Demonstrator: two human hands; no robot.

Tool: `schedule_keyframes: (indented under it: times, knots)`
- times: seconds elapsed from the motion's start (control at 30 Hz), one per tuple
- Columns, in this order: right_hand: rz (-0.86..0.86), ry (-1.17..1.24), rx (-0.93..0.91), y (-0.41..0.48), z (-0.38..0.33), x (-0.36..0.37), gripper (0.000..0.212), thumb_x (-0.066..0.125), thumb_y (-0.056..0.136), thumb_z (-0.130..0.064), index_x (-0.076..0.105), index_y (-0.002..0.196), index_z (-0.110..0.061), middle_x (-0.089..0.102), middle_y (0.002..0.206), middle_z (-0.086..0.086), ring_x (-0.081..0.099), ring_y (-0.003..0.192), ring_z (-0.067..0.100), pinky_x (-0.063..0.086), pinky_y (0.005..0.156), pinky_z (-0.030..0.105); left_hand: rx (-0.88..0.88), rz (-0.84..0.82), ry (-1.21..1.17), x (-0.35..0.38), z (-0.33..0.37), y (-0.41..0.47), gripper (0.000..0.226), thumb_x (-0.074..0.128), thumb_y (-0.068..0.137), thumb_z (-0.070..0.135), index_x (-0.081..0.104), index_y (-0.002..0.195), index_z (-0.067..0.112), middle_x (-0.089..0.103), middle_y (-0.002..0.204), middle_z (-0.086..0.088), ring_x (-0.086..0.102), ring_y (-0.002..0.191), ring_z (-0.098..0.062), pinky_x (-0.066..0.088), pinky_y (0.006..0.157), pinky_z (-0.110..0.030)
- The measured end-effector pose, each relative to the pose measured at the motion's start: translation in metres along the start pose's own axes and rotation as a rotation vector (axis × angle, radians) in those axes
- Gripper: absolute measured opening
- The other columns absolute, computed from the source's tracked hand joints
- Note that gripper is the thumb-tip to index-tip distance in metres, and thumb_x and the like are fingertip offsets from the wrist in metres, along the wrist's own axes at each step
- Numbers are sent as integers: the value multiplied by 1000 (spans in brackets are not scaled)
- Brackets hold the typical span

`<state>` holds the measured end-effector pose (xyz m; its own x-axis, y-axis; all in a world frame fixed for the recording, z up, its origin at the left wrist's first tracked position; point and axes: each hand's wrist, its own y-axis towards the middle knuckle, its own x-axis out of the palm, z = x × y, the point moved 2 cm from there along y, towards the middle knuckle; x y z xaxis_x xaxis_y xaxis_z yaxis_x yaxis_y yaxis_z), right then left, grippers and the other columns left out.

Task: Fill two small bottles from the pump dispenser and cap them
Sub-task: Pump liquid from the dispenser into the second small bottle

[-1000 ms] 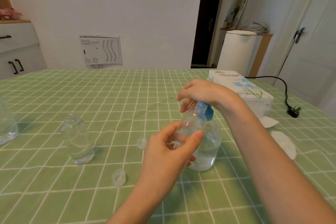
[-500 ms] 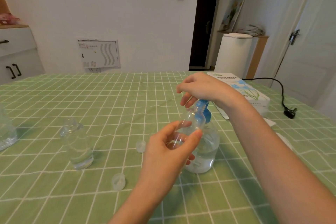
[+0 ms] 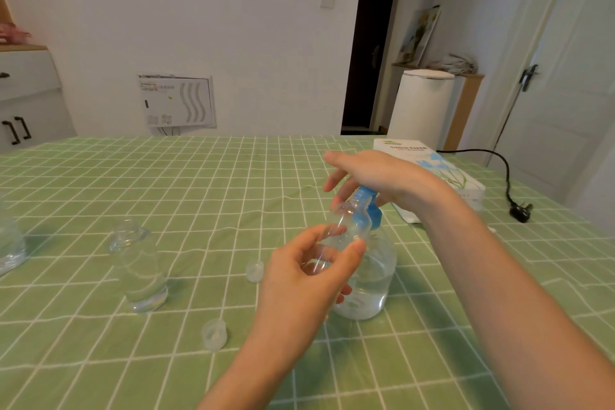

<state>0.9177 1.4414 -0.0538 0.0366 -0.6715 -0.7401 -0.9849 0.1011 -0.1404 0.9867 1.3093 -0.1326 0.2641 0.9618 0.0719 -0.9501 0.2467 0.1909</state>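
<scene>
On the table under a green checked cloth (image 3: pixel 199 183), a clear round plastic pump dispenser with a blue pump head (image 3: pixel 374 286) stands right of centre, toward the near edge. The left hand (image 3: pixel 299 283) holds a small clear plastic bottle (image 3: pixel 349 226) tilted in front of it, mouth by the pump head. The right hand (image 3: pixel 376 173) lies on top of the pump head. A second small clear plastic bottle (image 3: pixel 139 270) stands upright, well left of the dispenser. Between them lie two small translucent plastic caps, one (image 3: pixel 255 271) near the dispenser and the other (image 3: pixel 214 334) closer to the near edge. Behind the dispenser, toward the far right corner, lies a white pack of tissue paper (image 3: pixel 429 160). A black power plug (image 3: pixel 519 211) lies right of it, by the right edge.
</scene>
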Motion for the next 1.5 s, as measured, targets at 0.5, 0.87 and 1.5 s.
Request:
schedule_keyframes:
  times: [0.5,0.87,1.5]
  knots:
    - [-40,55,40,5,11,14,21,55,87,-26,74,90,-18,63,120,13,64,102,31,50,95,41,-13,5,28,-2,-6,-1,24,72,71,32,68,95,29,70,75,-4,61,50,-9,51,51,-19]
    - [-38,-112,-13,3,-1,2,32,48,94,-38,69,105,-17,64,117,7,60,108,25,47,95,39,9,5,14,-1,-2,1,30,73,67,38,67,96,30,68,69,2,63,52,-13,52,52,-19]
    - [-39,-78,8,3,1,4,42,37,98,-42,71,95,-18,63,117,8,60,101,24,43,70,33,32,0,6,0,-1,0,41,68,58,48,67,96,32,69,77,-5,63,53,-13,52,52,-18]
